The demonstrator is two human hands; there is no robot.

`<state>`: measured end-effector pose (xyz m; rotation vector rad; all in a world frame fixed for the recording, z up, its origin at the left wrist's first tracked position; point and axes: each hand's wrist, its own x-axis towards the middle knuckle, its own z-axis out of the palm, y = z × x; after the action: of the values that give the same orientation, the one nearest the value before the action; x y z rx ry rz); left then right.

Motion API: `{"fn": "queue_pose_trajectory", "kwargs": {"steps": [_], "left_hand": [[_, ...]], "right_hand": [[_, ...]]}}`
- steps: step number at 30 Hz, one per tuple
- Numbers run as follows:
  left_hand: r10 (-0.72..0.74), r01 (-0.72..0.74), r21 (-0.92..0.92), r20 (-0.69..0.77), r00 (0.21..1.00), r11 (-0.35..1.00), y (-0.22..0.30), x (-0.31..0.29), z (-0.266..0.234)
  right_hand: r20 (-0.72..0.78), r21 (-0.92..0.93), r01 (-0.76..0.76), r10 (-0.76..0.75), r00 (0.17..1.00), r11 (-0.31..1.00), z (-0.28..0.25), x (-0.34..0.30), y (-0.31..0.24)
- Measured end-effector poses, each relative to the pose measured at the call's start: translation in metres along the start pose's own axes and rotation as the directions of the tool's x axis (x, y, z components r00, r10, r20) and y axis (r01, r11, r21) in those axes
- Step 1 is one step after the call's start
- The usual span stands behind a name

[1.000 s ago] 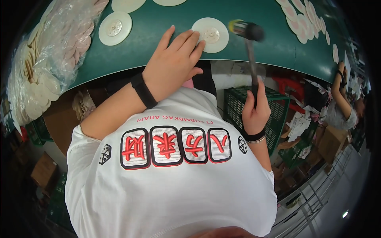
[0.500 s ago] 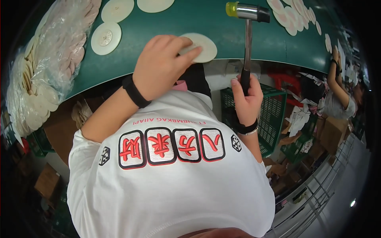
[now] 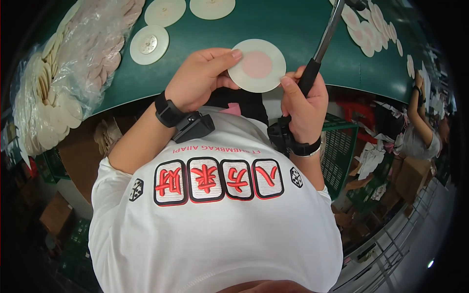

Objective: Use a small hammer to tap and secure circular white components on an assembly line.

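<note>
Held up over the table's near edge is a thin white disc (image 3: 257, 65) with a pink round centre. My left hand (image 3: 198, 78) pinches it at the left rim, thumb on top. My right hand (image 3: 307, 105) is closed round the black grip of a two-faced mallet (image 3: 328, 38), whose head is mostly cut off at the top edge. Its thumb and forefinger tips meet the disc's right rim. Left of my hands lies a white disc with a metal round piece (image 3: 148, 44) in its middle. Two more white discs (image 3: 165, 11) lie beyond it.
Clear plastic bags (image 3: 93, 63) full of stacked discs cover the left of the green table (image 3: 205, 34). Loose pink-centred discs (image 3: 369, 29) lie at the far right. A green crate (image 3: 337, 156) stands below, and a co-worker's arm (image 3: 417, 107) reaches in at right.
The disc has come up off the table's edge and now shows its pink centre. My right hand has brought the mallet in and up, its head passing out of view, and now touches the disc.
</note>
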<state>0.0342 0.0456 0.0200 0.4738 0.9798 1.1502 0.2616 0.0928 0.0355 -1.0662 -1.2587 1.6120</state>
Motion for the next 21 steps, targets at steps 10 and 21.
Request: {"fn": "queue_pose_trajectory", "kwargs": {"steps": [10,21], "left_hand": [[-0.086,0.085,-0.034,-0.023,0.996,0.996,-0.001,0.003,0.001],[0.208,-0.194,0.345,-0.004,0.978,0.919,-0.005,-0.004,0.010]], "right_hand": [[-0.022,0.145,-0.058,0.062,0.998,0.988,0.002,-0.001,0.003],[-0.027,0.064,-0.103,0.105,0.994,0.993,0.004,-0.010,0.007]]}}
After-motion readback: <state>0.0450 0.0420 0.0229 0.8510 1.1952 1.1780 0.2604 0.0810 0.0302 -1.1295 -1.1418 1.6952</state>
